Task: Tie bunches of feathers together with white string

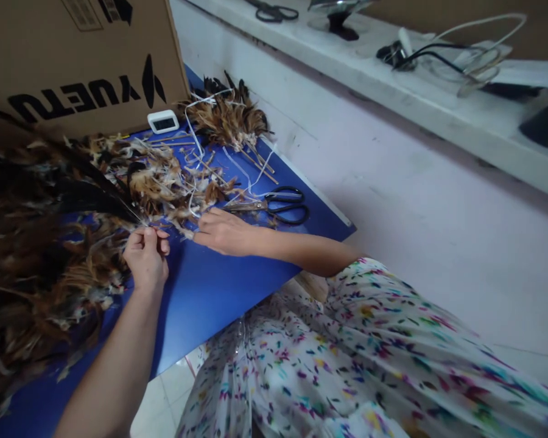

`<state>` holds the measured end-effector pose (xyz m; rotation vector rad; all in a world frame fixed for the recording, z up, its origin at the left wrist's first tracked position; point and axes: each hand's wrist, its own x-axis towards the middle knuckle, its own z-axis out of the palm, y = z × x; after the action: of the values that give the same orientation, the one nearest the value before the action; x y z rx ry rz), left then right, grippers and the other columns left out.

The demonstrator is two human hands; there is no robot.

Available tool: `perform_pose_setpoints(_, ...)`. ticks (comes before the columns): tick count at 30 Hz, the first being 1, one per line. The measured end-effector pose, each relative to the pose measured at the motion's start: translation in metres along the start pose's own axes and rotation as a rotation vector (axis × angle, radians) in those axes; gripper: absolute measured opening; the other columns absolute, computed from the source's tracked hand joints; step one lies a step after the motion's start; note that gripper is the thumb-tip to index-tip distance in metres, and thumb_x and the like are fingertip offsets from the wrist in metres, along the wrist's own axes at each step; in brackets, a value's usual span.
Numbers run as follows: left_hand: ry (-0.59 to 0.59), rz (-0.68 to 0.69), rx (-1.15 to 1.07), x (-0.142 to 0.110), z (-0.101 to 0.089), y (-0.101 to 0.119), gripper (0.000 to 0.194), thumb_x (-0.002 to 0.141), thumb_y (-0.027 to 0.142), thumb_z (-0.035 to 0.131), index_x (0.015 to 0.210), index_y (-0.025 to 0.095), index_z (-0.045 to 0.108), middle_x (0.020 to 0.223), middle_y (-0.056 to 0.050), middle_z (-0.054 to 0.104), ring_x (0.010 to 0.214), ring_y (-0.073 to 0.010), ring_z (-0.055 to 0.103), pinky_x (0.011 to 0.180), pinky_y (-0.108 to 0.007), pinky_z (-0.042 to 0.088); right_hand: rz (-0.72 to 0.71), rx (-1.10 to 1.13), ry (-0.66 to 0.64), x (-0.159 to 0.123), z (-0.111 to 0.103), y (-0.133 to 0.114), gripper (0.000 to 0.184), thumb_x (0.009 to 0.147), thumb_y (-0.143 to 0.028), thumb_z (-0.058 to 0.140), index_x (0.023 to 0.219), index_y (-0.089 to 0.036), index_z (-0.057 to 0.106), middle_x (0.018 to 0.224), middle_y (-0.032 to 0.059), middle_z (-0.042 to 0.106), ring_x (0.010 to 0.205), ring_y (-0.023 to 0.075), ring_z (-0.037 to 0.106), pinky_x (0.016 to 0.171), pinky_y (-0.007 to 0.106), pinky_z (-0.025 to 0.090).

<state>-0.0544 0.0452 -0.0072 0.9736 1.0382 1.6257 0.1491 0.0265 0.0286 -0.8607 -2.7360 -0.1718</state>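
My left hand (147, 257) is closed in a pinch round the quill ends of long dark feathers (98, 185), which fan out to the upper left. To its right, my right hand (223, 232) has its fingers bent together at a small pale feather (186, 233); the fingertips are partly hidden. Loose brown feathers (153, 182) lie heaped just beyond both hands. A bigger pile of brown feathers (68, 267) spreads left of my left hand. Black-handled scissors (287, 205) rest behind my right wrist, near white string (249, 182).
On the blue table (201, 292) stand a cardboard box (86, 73) and a small white digital device (163, 121). A feather bundle (231, 115) with thin sticks (260, 163) lies against the wall. The ledge (347, 67) above holds cables (438, 55) and other scissors (276, 12).
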Motion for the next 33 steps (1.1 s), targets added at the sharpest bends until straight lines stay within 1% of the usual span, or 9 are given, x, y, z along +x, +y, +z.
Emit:
perform_pose_setpoints(5, -0.007, 0.032, 0.007, 0.000, 0.001, 0.000, 0.030, 0.075, 0.032, 0.079, 0.071, 0.015, 0.054, 0.058, 0.002, 0.064, 0.037, -0.0062, 0.046, 0.034, -0.017, 0.033, -0.067, 0.058, 0.020, -0.039, 0.004, -0.009, 0.025, 0.100, -0.017, 0.040, 0.096, -0.016, 0.064, 0.085, 0.0072, 0.064, 0.087, 0.0195, 0.052, 0.083, 0.034, 0.036)
perform_pose_setpoints(7, -0.006, 0.034, 0.010, 0.001, 0.001, 0.000, 0.031, 0.073, 0.031, 0.079, 0.071, 0.014, 0.054, 0.057, 0.002, 0.064, 0.036, -0.0066, 0.046, 0.033, -0.017, 0.033, -0.029, 0.085, 0.040, -0.050, 0.004, -0.004, 0.023, 0.099, -0.018, 0.042, 0.095, -0.015, 0.064, 0.086, 0.0078, 0.065, 0.088, 0.0199, 0.052, 0.083, 0.034, 0.036)
perform_pose_setpoints(9, -0.004, 0.030, 0.018, 0.001, 0.001, 0.000, 0.029, 0.074, 0.029, 0.078, 0.071, 0.014, 0.053, 0.057, 0.001, 0.064, 0.035, -0.0069, 0.046, 0.032, -0.017, 0.033, 0.096, 0.127, 0.071, -0.059, 0.002, 0.010, 0.022, 0.098, -0.019, 0.045, 0.094, -0.014, 0.066, 0.085, 0.0086, 0.067, 0.088, 0.0205, 0.053, 0.082, 0.035, 0.038)
perform_pose_setpoints(14, 0.006, 0.027, 0.053, 0.001, 0.005, 0.002, 0.026, 0.080, 0.023, 0.072, 0.070, 0.015, 0.050, 0.054, 0.002, 0.063, 0.033, -0.0071, 0.044, 0.031, -0.017, 0.031, 0.606, 0.281, 0.159, -0.075, -0.020, 0.067, 0.016, 0.086, -0.013, 0.055, 0.094, -0.014, 0.069, 0.084, 0.0060, 0.069, 0.082, 0.0180, 0.058, 0.081, 0.031, 0.043)
perform_pose_setpoints(16, 0.016, 0.021, 0.075, 0.000, 0.007, 0.003, 0.025, 0.083, 0.022, 0.070, 0.070, 0.014, 0.049, 0.054, 0.003, 0.062, 0.032, -0.0064, 0.044, 0.031, -0.017, 0.031, 0.730, 0.322, 0.124, -0.081, -0.029, 0.087, 0.016, 0.081, -0.011, 0.058, 0.090, -0.013, 0.070, 0.078, 0.0035, 0.068, 0.075, 0.0156, 0.059, 0.075, 0.029, 0.043)
perform_pose_setpoints(19, 0.019, 0.011, 0.099, 0.000, 0.008, 0.005, 0.022, 0.087, 0.017, 0.064, 0.071, 0.014, 0.049, 0.053, 0.004, 0.062, 0.032, -0.0062, 0.043, 0.031, -0.018, 0.031, 0.804, 0.346, 0.074, -0.089, -0.036, 0.104, 0.013, 0.078, -0.012, 0.061, 0.085, -0.013, 0.072, 0.076, 0.0021, 0.068, 0.072, 0.0138, 0.061, 0.072, 0.026, 0.043)
perform_pose_setpoints(26, -0.003, 0.024, 0.082, 0.000, 0.007, 0.003, 0.025, 0.087, 0.019, 0.067, 0.070, 0.014, 0.048, 0.053, 0.003, 0.062, 0.031, -0.0063, 0.043, 0.031, -0.018, 0.030, 0.833, 0.277, -0.008, -0.081, -0.032, 0.103, 0.010, 0.077, -0.014, 0.065, 0.081, -0.012, 0.074, 0.075, 0.0037, 0.069, 0.073, 0.0154, 0.064, 0.071, 0.027, 0.044)
perform_pose_setpoints(29, 0.008, 0.020, 0.083, -0.001, 0.009, 0.004, 0.024, 0.088, 0.015, 0.065, 0.070, 0.014, 0.049, 0.053, 0.003, 0.063, 0.031, -0.0061, 0.042, 0.031, -0.018, 0.031, 0.701, 0.353, -0.027, -0.070, -0.037, 0.090, 0.011, 0.077, -0.012, 0.065, 0.082, -0.013, 0.074, 0.073, 0.0017, 0.069, 0.072, 0.0129, 0.063, 0.071, 0.025, 0.043)
perform_pose_setpoints(33, 0.020, 0.011, 0.085, -0.003, 0.011, 0.008, 0.024, 0.089, 0.015, 0.064, 0.070, 0.014, 0.049, 0.052, 0.004, 0.062, 0.030, -0.0062, 0.042, 0.030, -0.018, 0.030, 0.492, 0.486, -0.238, -0.060, -0.044, 0.065, 0.010, 0.077, -0.015, 0.070, 0.086, -0.015, 0.074, 0.074, -0.0006, 0.068, 0.070, 0.0103, 0.061, 0.069, 0.022, 0.041)
